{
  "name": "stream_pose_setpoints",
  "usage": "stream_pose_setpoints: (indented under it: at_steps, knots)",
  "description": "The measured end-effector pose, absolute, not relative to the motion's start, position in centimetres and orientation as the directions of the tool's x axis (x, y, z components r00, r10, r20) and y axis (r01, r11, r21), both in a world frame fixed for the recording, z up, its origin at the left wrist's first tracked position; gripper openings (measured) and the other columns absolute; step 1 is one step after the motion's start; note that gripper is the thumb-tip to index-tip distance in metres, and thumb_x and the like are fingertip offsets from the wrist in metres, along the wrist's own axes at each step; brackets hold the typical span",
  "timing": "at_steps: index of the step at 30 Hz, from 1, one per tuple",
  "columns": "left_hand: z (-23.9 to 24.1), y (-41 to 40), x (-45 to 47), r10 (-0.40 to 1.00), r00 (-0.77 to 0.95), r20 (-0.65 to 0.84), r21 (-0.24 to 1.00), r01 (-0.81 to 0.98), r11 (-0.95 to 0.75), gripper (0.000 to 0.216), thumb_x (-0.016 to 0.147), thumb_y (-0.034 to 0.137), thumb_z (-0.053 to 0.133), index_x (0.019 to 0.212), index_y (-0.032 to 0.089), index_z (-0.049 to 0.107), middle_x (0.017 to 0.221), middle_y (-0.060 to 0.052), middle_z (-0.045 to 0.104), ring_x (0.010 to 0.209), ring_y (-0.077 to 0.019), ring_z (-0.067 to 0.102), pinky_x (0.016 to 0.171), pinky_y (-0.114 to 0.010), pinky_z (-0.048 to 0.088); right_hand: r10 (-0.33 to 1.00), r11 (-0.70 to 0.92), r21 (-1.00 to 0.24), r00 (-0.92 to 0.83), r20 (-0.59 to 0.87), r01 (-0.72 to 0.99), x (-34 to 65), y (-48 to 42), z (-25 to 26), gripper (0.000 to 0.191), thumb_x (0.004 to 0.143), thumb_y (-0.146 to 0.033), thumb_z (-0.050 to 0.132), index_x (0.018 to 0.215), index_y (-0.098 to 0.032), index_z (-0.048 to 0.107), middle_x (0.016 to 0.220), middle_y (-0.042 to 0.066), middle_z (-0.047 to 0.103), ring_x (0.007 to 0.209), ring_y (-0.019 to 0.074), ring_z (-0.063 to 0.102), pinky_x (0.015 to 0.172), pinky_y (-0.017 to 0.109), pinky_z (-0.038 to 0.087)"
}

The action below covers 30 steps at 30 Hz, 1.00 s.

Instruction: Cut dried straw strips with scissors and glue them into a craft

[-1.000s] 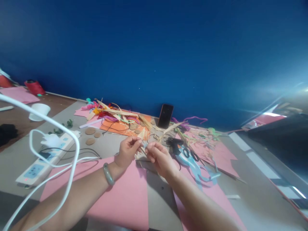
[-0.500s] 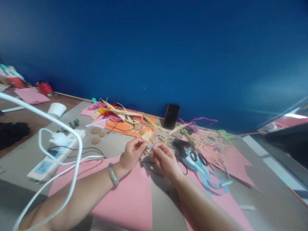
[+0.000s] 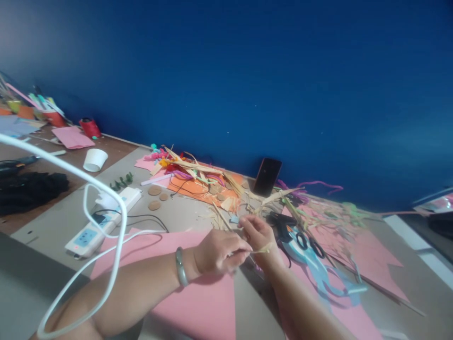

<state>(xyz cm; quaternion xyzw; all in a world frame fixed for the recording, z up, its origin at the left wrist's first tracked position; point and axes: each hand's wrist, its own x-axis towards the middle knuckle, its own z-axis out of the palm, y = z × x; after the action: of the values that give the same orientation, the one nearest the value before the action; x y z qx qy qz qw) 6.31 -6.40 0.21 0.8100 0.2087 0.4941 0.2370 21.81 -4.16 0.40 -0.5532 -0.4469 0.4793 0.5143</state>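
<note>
My left hand (image 3: 223, 251) is closed in a pinch, with a thin straw-coloured strip (image 3: 262, 249) sticking out from its fingertips across my right wrist. Just beyond it, my right hand (image 3: 257, 232) is closed too, its thumb and finger together at a small pale blue piece (image 3: 234, 219). The fine detail between those fingers is blurred. Below both hands lie pink paper (image 3: 198, 302) and the grey tabletop. To the right of my right hand are a black glue gun (image 3: 281, 224), black-handled scissors (image 3: 308, 243) and curled light blue ribbon (image 3: 311, 269).
A white cable (image 3: 122, 226) loops in front of my left forearm, near a power strip (image 3: 87, 238). A phone (image 3: 267, 177) leans against the blue wall. Dry strips, pipe cleaners and wooden discs (image 3: 155, 190) lie along the back. A white cup (image 3: 95, 160) stands left.
The hands were fingertip to fingertip; my left hand has since come down and nearer, crossing by the right wrist with the straw-coloured strip. The view has shifted left.
</note>
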Motion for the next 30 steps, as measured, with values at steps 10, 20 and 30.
stream_pose_setpoints:
  at_steps: [10,20,30]
  knots:
    - [0.5,-6.8,6.0,0.5,0.516,0.695,0.486,0.176,-0.856,0.023,0.095,0.026,0.045,0.091,0.017,0.065,0.072,-0.003,0.07,0.067,-0.0129,0.066,0.064,-0.023,0.048,0.974,0.223,-0.774,-0.167,0.153,0.593,20.2,-1.0,1.5,0.02,0.082,-0.032,0.056,0.067,-0.018,0.059,0.058,-0.002,0.058,0.055,0.0128,0.049,0.054,0.024,0.037]
    - [-0.2,-6.2,6.6,0.518,0.464,0.719,0.513,0.149,-0.845,0.028,0.095,0.028,0.041,0.089,0.015,0.065,0.07,-0.004,0.07,0.065,-0.0133,0.065,0.066,-0.023,0.05,0.837,0.541,-0.491,-0.494,0.235,0.683,15.9,3.7,-0.3,0.017,0.087,-0.022,0.054,0.074,-0.017,0.063,0.074,0.003,0.064,0.069,0.0152,0.054,0.065,0.026,0.039]
    - [-0.2,-6.0,6.5,0.615,0.325,0.719,0.611,0.126,-0.781,0.02,0.092,0.025,0.048,0.089,0.016,0.065,0.076,-0.003,0.072,0.067,-0.0127,0.066,0.066,-0.022,0.051,0.826,0.563,-0.26,-0.543,0.15,0.784,11.8,6.8,-0.2,0.018,0.092,-0.025,0.054,0.088,-0.016,0.069,0.093,0.007,0.068,0.081,0.0169,0.058,0.072,0.027,0.039]
